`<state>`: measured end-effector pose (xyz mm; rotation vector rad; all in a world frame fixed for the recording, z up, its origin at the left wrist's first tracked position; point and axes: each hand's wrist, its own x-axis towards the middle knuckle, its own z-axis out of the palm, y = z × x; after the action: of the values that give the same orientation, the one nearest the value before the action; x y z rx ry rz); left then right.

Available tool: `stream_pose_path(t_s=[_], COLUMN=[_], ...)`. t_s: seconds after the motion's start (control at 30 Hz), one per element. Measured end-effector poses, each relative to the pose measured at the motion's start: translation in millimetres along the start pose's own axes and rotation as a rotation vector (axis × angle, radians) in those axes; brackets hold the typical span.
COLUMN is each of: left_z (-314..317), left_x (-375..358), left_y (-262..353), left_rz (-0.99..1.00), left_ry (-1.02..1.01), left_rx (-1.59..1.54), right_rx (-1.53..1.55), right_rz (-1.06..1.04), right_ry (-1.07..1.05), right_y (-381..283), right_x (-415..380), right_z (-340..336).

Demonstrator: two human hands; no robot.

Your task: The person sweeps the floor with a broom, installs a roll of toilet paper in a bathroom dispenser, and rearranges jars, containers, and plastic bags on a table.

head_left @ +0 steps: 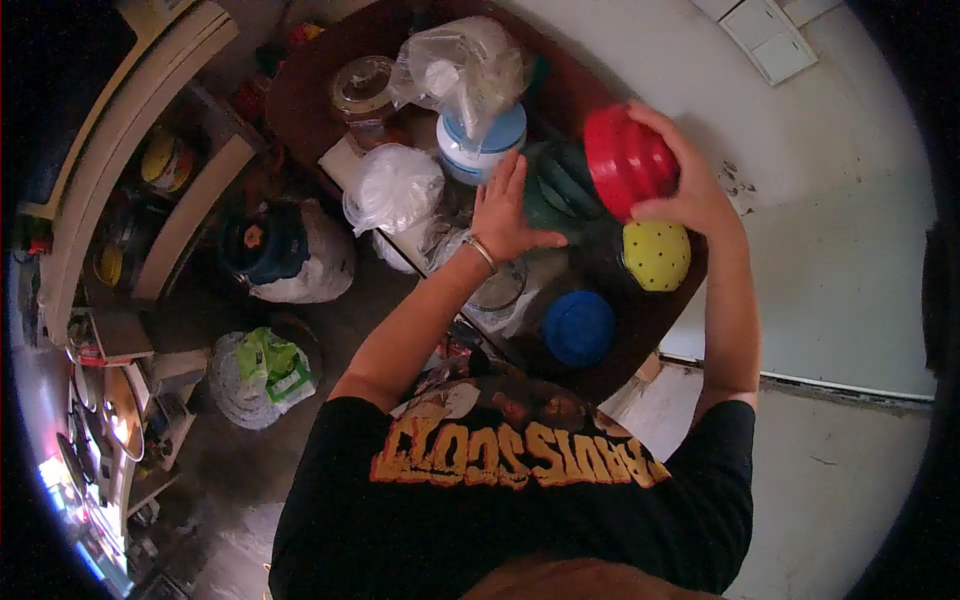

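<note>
My right hand (pixel 690 185) is wrapped around a red ridged container (pixel 628 162) at the right side of the dark brown table (pixel 300 105). Just below it sits a yellow rounded piece with dark dots (pixel 657 256). My left hand (pixel 508 212), a bangle at its wrist, holds nothing; its fingers are stretched out and the thumb points right. Those fingertips reach the lower edge of a white tub with a blue lid (pixel 480 155). Between both hands stands a dark green container (pixel 565 190). A round blue lid (pixel 578 328) lies nearer to me.
Clear plastic bags (pixel 470 60) cover the tub's top. A white plastic bundle (pixel 400 187) and a lidded jar (pixel 362 88) stand to the left. On the floor are a gas cylinder (pixel 262 240) and a bucket with green packaging (pixel 270 365). A wall (pixel 840 250) bounds the right.
</note>
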<state>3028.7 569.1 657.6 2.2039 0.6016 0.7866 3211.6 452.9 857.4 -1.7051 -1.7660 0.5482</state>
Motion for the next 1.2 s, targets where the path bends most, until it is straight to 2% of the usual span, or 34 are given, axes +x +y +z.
stream_pose_path(t_s=[0.03,0.1,0.17,0.2,0.27,0.33,0.4,0.47,0.57,0.67,0.8,0.93,1.03,1.13,1.2], left_z=[1.9,4.9,3.5,-7.5,-30.7,-43.9,-70.9,-85.7,-101.3,-111.1,-113.8,-110.9,-111.9,-115.6,-123.3], left_x=[-0.2,-1.0,-7.6,-14.4,-26.7,-38.8,-47.9,-61.1,-74.6,-75.3,-75.9,-83.6,-97.0,-108.2,-116.1], left_y=[-2.7,-2.9,-0.4,12.2,14.8,-7.3,-30.7,-78.2,-123.6,-143.0,-152.2,-145.9,-153.0,-137.9,-107.9], left_rz=[0.028,0.071,0.092,0.128,0.146,0.141,-0.014,-0.18,-0.393,-0.378,-0.347,-0.247,-0.283,-0.37,-0.3], left_ry=[0.016,0.048,0.08,0.141,0.219,0.334,0.425,0.554,0.459,0.347,0.216,0.327,0.502,0.683,0.704], left_rx=[-0.007,-0.024,-0.023,-0.165,-0.113,-0.03,0.191,0.273,0.353,0.139,0.217,0.145,-0.048,-0.37,-0.252], right_rx=[0.031,-0.02,-0.086,-0.157,-0.309,-0.369,-0.39,-0.408,-0.436,-0.452,-0.433,-0.423,-0.354,-0.355,-0.364], right_rz=[0.027,0.046,-0.039,-0.01,0.069,0.115,0.152,0.164,0.157,0.145,0.152,0.184,0.203,0.158,0.091], right_ry=[-0.01,-0.221,-0.383,-0.418,-0.478,-0.481,-0.475,-0.452,-0.461,-0.453,-0.452,-0.429,-0.42,-0.378,-0.326], right_y=[-7.0,-27.8,-46.5,-50.7,-54.4,-52.4,-51.7,-47.3,-39.1,-36.9,-36.1,-42.9,-42.4,-42.7,-44.8], right_x=[-10.4,-32.5,-45.8,-52.5,-67.7,-77.8,-84.6,-90.7,-96.3,-97.3,-102.8,-102.6,-97.3,-87.8,-75.2], right_z=[-1.6,0.8,20.2,31.8,52.1,66.9,76.5,83.9,90.7,92.7,90.0,85.3,84.1,81.5,83.2])
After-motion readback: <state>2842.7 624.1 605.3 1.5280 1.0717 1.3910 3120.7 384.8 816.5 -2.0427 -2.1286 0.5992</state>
